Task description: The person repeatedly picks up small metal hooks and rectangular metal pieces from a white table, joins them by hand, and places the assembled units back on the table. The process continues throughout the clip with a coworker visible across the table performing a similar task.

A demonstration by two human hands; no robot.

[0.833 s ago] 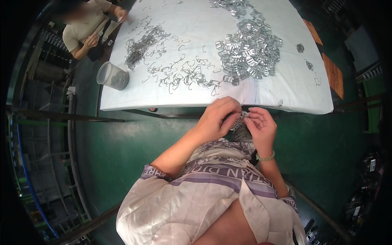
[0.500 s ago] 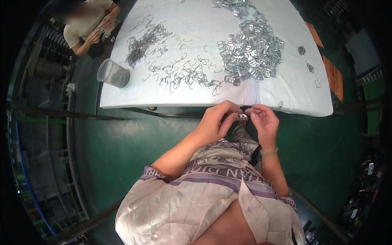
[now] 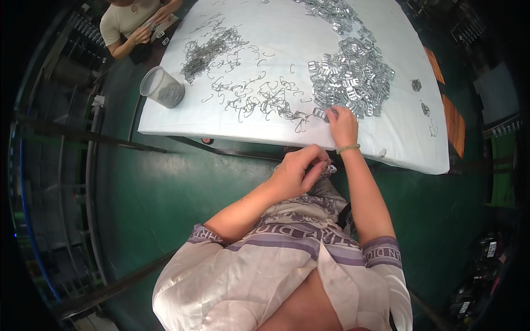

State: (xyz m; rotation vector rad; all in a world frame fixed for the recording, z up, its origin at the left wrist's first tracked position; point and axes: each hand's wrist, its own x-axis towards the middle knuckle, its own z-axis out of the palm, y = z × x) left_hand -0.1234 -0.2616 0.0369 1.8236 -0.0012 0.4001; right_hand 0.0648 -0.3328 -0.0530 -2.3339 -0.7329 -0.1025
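My left hand (image 3: 301,170) is closed at the front of the table, pinching a small shiny metal buckle (image 3: 331,169) between thumb and fingers. Stretched out over the near edge of a heap of similar buckles (image 3: 356,77), my right hand (image 3: 343,126) has its fingers bent together at the pieces there. Whatever lies between those right fingertips is hidden. Left of that hand, thin bent wire hooks (image 3: 265,102) are scattered on the white-covered table (image 3: 221,126).
A clear plastic tub (image 3: 163,87) with wire pieces stands at the table's left corner. Denser wire hooks (image 3: 210,52) lie behind it. Small wire clumps (image 3: 416,85) lie at the right. Another person (image 3: 130,27) handles similar pieces at the far left.
My right hand has moved away from my left hand, forward over the table to the buckle heap. My left hand stays near its place with the buckle. The view has shifted slightly.
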